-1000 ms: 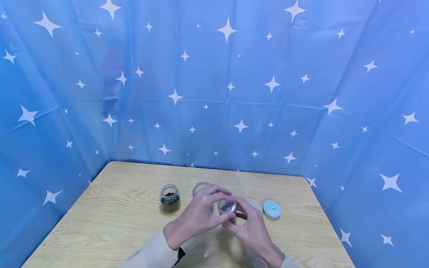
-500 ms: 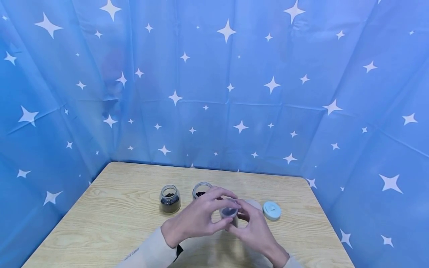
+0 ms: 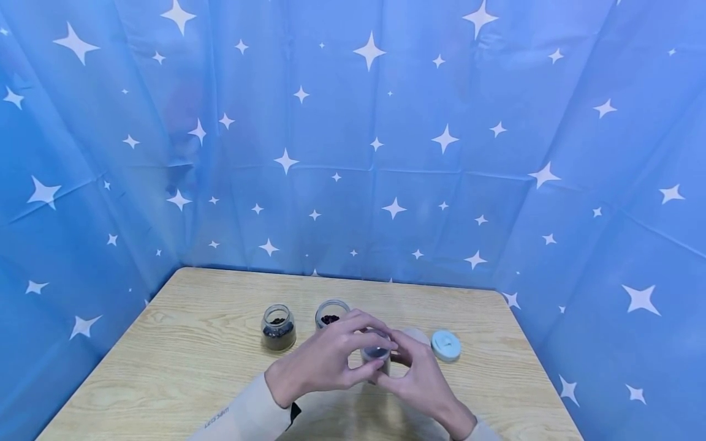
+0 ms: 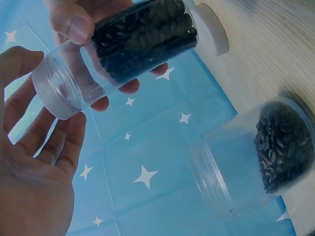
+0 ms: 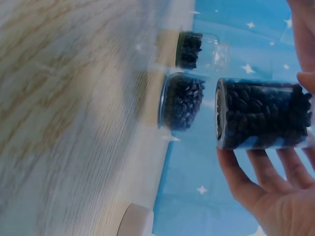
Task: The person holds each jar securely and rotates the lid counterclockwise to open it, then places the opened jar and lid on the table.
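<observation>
A clear jar (image 5: 263, 115) of dark beans, which look like coffee beans, is in my right hand (image 3: 421, 376), thumb on one side and fingers on the other. It seems to be held just above the table. My left hand (image 3: 322, 358) reaches over its top and grips a clear lid (image 4: 56, 88) at the rim by the fingertips. In the left wrist view, the left palm (image 4: 42, 191) faces the lid, and the beans stop short of the jar's neck. The head view hides most of this jar behind my fingers.
Two uncovered glass jars with dark beans, a left jar (image 3: 278, 331) and a middle jar (image 3: 331, 313), stand on the wooden table (image 3: 182, 361). A whitish lid (image 3: 417, 335) and a light blue lid (image 3: 445, 345) lie right of my hands. A blue starry curtain (image 3: 342, 135) hangs behind.
Both hands and the held jar have shifted slightly toward me, exposing more of the middle jar. Over the last half second my left fingers have moved only a little on the lid.
</observation>
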Demonstrator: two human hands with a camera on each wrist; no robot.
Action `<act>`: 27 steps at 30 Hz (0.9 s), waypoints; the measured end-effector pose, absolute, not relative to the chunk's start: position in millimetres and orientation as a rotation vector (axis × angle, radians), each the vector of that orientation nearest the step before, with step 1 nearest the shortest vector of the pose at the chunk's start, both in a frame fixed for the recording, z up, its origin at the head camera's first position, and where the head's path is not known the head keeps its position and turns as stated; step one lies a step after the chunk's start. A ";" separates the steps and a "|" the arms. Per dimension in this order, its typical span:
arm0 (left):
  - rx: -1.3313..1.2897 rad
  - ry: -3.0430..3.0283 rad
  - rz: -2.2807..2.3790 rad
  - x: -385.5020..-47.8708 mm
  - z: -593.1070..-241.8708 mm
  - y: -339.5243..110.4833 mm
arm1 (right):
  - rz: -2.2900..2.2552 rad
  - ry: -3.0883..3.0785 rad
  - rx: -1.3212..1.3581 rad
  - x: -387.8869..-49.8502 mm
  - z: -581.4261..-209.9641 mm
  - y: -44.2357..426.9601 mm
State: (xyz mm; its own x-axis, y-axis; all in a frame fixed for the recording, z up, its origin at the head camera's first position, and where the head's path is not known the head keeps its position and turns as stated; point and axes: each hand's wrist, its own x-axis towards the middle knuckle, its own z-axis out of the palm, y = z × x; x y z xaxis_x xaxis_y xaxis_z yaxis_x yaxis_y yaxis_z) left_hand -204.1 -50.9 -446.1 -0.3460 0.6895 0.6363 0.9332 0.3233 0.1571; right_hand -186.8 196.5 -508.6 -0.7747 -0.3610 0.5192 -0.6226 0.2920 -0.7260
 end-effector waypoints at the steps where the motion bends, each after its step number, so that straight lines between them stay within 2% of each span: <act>1: -1.430 -2.135 -0.710 -203.8 -446.0 -50.9 | 1.481 -2.299 0.914 -187.2 -509.1 196.6; 7: -1.447 -2.095 -0.721 -201.4 -445.1 -49.6 | 1.507 -2.392 0.884 -185.4 -503.3 196.4; 17: -1.432 -2.072 -0.733 -198.0 -442.7 -47.0 | 1.683 -2.342 1.046 -191.5 -511.3 197.8; 27: -1.401 -2.072 -0.723 -196.3 -443.4 -44.2 | 1.684 -2.341 1.008 -188.6 -508.2 195.2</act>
State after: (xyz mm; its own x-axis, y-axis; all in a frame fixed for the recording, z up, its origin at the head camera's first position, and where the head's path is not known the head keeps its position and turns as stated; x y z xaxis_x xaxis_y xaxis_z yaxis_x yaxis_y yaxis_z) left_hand -196.3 -44.2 -443.4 -0.3203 0.6538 0.6856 0.9383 0.3184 0.1348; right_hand -188.6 195.2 -508.2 -0.7788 -0.4569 0.4297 -0.5526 0.1757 -0.8147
